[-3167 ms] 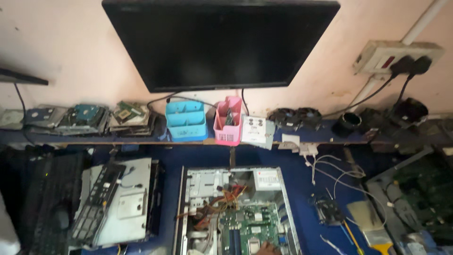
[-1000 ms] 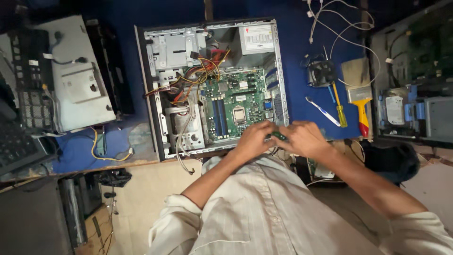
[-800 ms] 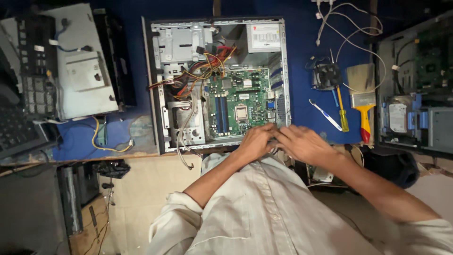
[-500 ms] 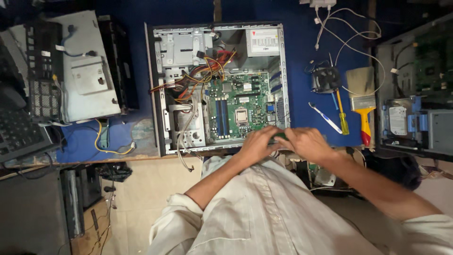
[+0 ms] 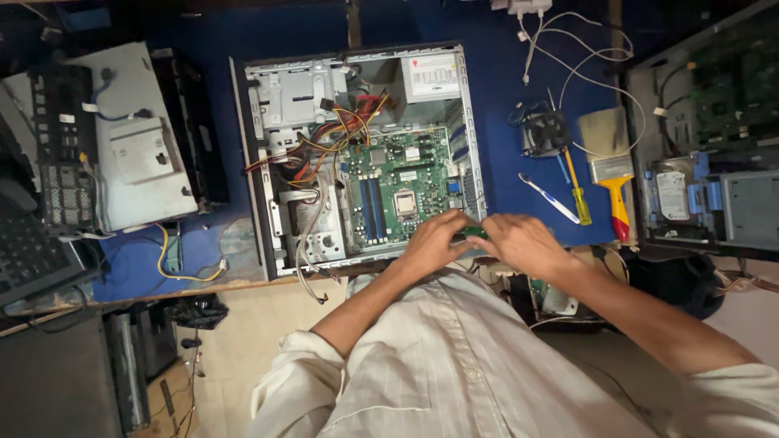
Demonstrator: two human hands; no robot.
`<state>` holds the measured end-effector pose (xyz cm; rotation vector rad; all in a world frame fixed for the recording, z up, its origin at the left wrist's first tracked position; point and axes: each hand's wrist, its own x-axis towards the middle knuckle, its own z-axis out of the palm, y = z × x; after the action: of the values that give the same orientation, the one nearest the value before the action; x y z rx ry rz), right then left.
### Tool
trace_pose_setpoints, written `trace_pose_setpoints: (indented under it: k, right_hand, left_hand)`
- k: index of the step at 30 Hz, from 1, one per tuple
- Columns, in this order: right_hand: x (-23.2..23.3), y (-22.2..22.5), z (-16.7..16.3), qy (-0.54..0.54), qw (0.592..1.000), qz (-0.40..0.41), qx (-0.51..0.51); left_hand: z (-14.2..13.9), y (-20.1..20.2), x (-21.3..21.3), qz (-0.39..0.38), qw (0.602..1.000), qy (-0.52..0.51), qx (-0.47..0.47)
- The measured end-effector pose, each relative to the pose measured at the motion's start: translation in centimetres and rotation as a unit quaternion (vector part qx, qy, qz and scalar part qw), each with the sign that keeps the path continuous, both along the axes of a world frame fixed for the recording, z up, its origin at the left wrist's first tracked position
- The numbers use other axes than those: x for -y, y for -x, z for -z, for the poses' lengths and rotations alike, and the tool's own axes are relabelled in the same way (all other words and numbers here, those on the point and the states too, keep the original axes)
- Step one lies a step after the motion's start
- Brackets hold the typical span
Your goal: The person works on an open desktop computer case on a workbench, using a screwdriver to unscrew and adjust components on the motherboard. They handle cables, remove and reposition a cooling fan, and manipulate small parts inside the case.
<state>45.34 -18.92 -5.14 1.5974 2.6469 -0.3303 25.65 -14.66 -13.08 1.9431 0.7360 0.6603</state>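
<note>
Hands (image 5: pixel 479 242) pinch green memory stick (image 5: pixel 471 234) over open computer case (image 5: pixel 365 154).

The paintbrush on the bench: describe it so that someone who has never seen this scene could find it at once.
Start at the open computer case on the blue bench. Look right, past the small fan and screwdriver. The paintbrush lies there, the only tool with wide pale bristles and a red and yellow handle.

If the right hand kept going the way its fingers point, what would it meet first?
Probably the left hand: the right hand points left across a small green part held between them, near the open grey computer case's lower edge.
</note>
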Motion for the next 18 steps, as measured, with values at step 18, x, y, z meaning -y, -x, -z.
trace_pose_setpoints:
  k: [18]
  right_hand:
    - [0.2,-0.8,1.9,0.038,0.999,-0.006,0.028]
  left_hand:
    - [0.4,0.6,0.8,0.002,1.000,0.030,0.003]
